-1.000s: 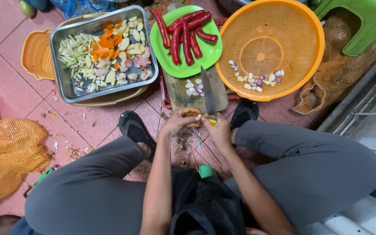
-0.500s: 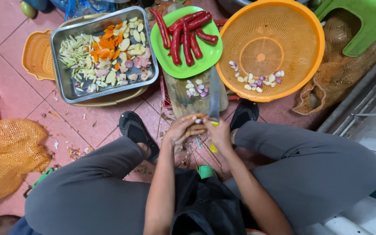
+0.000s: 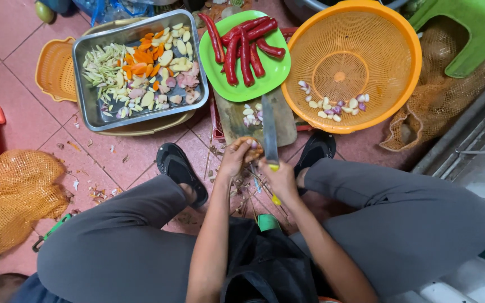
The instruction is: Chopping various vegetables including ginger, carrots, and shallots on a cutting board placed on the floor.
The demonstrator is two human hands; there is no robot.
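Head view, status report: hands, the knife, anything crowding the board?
Right hand grips knife. Left hand pinches small brown-skinned bulb at cutting board edge. Peeled pieces near the blade; green plate overlaps board's far end.

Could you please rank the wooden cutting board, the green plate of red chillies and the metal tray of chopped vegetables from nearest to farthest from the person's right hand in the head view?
From the right hand, which grips the knife:
1. Wooden cutting board, just ahead, under the blade.
2. Green plate of red chillies, beyond the board.
3. Metal tray of chopped vegetables, farthest, ahead to the left.
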